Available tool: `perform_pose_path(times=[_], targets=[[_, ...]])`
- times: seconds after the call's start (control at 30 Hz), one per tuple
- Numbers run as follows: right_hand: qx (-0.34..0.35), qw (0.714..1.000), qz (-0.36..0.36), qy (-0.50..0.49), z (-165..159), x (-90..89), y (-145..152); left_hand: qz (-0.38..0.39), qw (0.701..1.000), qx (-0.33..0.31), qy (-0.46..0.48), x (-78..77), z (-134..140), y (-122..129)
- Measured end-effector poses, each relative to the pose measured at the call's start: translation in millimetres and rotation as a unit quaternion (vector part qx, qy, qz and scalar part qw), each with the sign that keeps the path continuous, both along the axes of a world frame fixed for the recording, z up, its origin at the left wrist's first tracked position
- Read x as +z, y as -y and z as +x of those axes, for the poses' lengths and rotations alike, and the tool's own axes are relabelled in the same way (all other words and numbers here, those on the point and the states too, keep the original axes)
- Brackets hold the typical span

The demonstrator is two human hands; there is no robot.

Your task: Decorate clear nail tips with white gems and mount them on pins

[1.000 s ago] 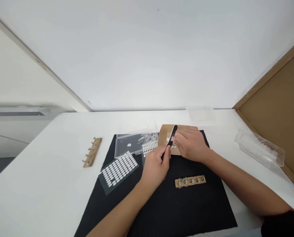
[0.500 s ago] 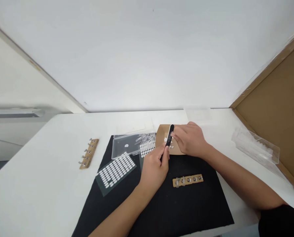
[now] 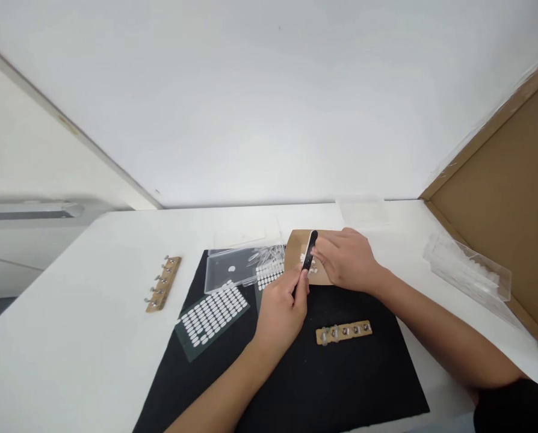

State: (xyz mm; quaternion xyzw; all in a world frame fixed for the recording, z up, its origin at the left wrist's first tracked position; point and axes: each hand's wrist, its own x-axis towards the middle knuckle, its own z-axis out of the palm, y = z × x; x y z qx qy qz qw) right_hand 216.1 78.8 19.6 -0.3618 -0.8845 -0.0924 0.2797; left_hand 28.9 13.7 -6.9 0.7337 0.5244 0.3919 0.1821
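My left hand (image 3: 283, 300) is closed round the lower end of a black nail file (image 3: 310, 249) with a pale edge, which stands tilted upward. My right hand (image 3: 348, 258) is pinched at the file's right side, its fingertips against or very close to the file's face. Whatever lies between those fingertips is too small or hidden to make out. Behind and below both hands lies a brown paper tray (image 3: 296, 240) holding small white pieces. Left of it, a clear plastic box (image 3: 219, 273) contains clear nail tips (image 3: 269, 254).
A sheet of white oval stickers (image 3: 212, 316) lies on the black mat (image 3: 341, 385); another sticker sheet (image 3: 269, 273) is partly covered. One brown strip with metal pieces (image 3: 343, 332) lies on the mat, another strip (image 3: 164, 284) on the white table (image 3: 92, 337). Clear containers (image 3: 470, 270) stand right.
The nail file and my right hand have shifted very slightly against each other. My left hand stays almost in place. The whole view has moved a little.
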Motion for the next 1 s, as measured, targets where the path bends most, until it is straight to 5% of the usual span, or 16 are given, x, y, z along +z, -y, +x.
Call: perform_pose_path(times=[0.23, 0.37, 0.63, 0.8, 1.0], targets=[[0.005, 0.995, -0.017, -0.098, 18.4, 17.0, 12.1, 0.016, 0.992, -0.124, -0.020, 19.0, -25.2, -13.3], [0.008, 0.991, 0.021, -0.134, 33.0, 26.1, 27.3, -0.007, 0.961, -0.235, -0.145, 36.5, -52.8, -21.5], [0.016, 0.990, -0.053, -0.133, 59.1, -2.9, 68.4, -0.108, 0.932, -0.250, -0.239, 28.0, -84.8, -22.0], [0.044, 0.988, -0.039, -0.140, 58.9, -15.5, 88.0, -0.062, 0.948, -0.256, -0.180, 34.4, -66.7, -16.5], [0.079, 0.993, 0.041, -0.071, 49.9, -12.9, 100.4, -0.102, 0.923, -0.372, 0.000, 43.6, -22.7, 2.6]])
